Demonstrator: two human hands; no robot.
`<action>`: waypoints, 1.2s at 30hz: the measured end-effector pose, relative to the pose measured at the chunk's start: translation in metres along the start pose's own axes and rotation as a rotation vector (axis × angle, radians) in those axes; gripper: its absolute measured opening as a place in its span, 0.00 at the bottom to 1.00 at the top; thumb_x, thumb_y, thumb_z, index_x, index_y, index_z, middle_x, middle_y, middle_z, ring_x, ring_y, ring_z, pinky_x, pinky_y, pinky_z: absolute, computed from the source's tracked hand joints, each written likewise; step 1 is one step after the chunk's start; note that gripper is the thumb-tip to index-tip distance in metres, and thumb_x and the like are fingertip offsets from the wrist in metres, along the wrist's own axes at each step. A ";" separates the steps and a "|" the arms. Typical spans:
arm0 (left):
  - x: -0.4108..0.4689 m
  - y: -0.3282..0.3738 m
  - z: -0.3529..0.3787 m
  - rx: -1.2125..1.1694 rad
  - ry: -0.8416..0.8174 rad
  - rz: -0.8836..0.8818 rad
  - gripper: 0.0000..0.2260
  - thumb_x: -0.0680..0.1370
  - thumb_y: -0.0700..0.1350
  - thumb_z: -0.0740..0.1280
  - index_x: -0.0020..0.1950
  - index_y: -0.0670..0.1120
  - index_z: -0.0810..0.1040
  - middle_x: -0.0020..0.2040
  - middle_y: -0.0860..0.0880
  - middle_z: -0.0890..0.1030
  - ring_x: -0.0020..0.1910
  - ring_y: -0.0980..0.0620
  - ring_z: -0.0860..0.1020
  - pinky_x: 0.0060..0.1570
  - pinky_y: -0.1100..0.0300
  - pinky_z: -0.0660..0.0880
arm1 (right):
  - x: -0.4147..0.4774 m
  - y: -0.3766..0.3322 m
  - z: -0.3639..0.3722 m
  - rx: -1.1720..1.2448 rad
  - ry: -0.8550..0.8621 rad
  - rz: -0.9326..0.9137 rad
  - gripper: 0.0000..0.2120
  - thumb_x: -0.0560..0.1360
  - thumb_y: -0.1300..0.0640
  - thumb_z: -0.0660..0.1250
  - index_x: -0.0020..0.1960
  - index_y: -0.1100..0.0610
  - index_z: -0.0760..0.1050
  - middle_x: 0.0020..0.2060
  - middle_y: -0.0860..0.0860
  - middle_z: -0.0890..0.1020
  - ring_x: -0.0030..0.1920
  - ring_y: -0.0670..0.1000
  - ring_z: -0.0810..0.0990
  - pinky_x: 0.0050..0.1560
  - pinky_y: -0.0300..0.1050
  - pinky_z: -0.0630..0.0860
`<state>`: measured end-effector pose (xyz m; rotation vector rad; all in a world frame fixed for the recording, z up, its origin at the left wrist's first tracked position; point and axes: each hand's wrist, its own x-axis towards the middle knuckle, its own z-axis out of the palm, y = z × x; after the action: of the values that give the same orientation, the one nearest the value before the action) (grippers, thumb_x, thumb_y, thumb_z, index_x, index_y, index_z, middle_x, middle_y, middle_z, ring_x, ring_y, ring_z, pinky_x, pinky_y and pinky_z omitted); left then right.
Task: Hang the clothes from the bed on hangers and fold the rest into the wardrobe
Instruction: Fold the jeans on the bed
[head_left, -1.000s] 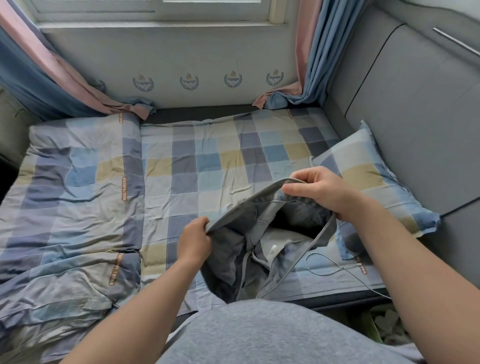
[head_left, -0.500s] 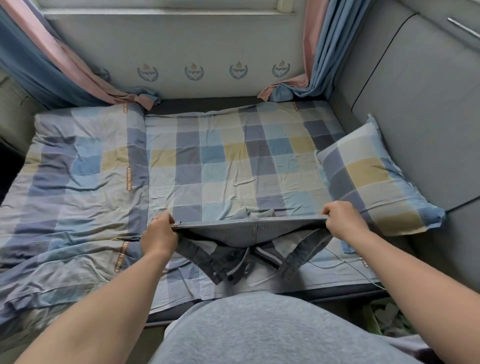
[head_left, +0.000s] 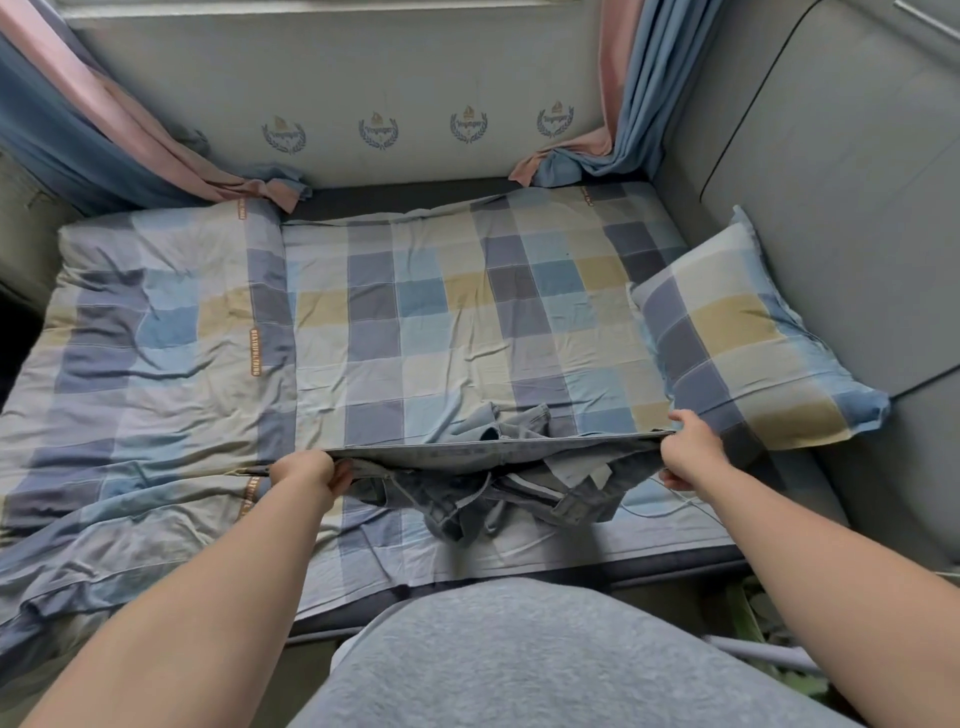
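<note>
A pair of grey-blue denim shorts (head_left: 488, 470) is stretched by its waistband just above the near edge of the bed (head_left: 415, 322). My left hand (head_left: 306, 470) grips the waistband's left end. My right hand (head_left: 691, 449) grips its right end. The waistband runs taut and almost level between them. The leg parts hang crumpled below it and rest on the checked sheet. No hanger or wardrobe is in view.
A checked pillow (head_left: 743, 332) lies at the right against a grey padded headboard (head_left: 831, 182). A folded checked duvet (head_left: 140, 364) covers the bed's left side. Blue and pink curtains (head_left: 618, 119) hang at the far corners. A thin white cable (head_left: 675, 512) lies by my right wrist.
The shorts, first held open and bunched between close hands, are now pulled flat. My hands moved apart along the waistband and the shorts dropped lower toward the sheet.
</note>
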<state>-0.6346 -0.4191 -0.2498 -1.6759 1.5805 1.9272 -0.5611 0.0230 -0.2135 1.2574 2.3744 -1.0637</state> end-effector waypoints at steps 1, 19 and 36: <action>0.000 0.001 0.000 -0.027 -0.039 -0.075 0.15 0.82 0.31 0.52 0.65 0.40 0.72 0.41 0.39 0.76 0.34 0.46 0.77 0.41 0.50 0.80 | -0.002 -0.002 0.001 0.144 -0.081 0.069 0.29 0.78 0.68 0.50 0.73 0.46 0.67 0.47 0.60 0.78 0.31 0.55 0.78 0.24 0.41 0.75; -0.023 0.002 0.020 0.154 -0.247 0.265 0.08 0.76 0.26 0.64 0.48 0.37 0.77 0.48 0.41 0.81 0.48 0.43 0.81 0.48 0.56 0.81 | -0.008 -0.028 -0.009 0.645 -0.452 -0.061 0.10 0.79 0.68 0.63 0.54 0.55 0.76 0.53 0.54 0.84 0.54 0.53 0.83 0.53 0.52 0.76; -0.113 0.149 0.090 0.406 -0.006 1.176 0.01 0.81 0.42 0.63 0.51 0.45 0.72 0.49 0.42 0.79 0.48 0.42 0.75 0.46 0.52 0.69 | 0.012 -0.171 -0.127 -0.031 0.365 -0.630 0.14 0.76 0.43 0.70 0.50 0.53 0.79 0.44 0.56 0.80 0.49 0.62 0.79 0.44 0.51 0.73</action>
<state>-0.7499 -0.3611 -0.0878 -0.5320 3.0661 1.6501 -0.6897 0.0581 -0.0473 0.7415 3.1756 -1.0005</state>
